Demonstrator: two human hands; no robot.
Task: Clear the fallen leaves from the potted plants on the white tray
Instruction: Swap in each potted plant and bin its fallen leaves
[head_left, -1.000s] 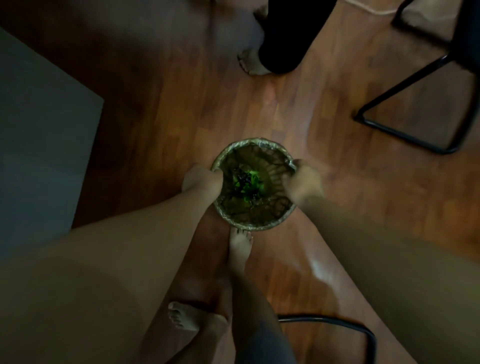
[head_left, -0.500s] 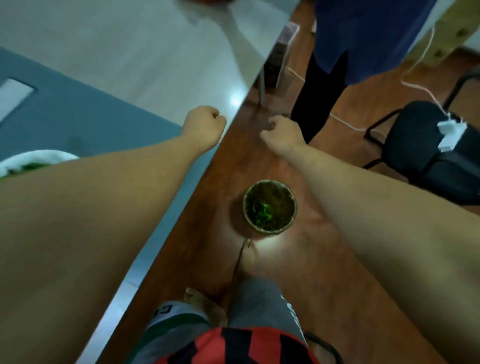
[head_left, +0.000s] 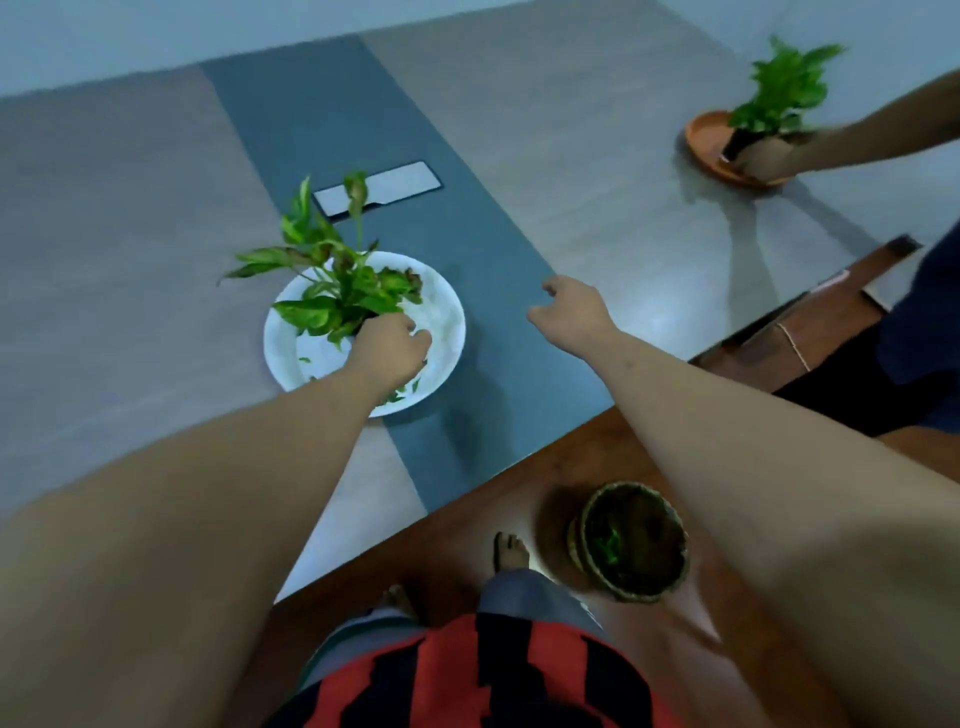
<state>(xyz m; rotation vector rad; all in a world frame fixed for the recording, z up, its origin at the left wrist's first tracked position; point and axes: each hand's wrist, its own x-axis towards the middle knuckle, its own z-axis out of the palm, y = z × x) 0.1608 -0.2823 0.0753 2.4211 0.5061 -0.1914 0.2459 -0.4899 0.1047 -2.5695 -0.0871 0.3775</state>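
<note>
- Grey table (head_left: 571, 156) holds a round white tray (head_left: 447, 317) with a leafy green plant (head_left: 337, 291).
- Left hand (head_left: 389, 348) curls over small fallen leaves (head_left: 397, 397); whether it pinches any, I cannot tell.
- Right hand (head_left: 571, 312) hangs loosely curled, holding nothing.
- Leaves look light and soft: pinch gently.

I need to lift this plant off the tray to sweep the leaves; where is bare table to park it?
Bare runner lies between the white tray and the right hand; bare grey table lies left of the tray. The tray itself is crowded: plant, left hand, loose leaves.
</note>
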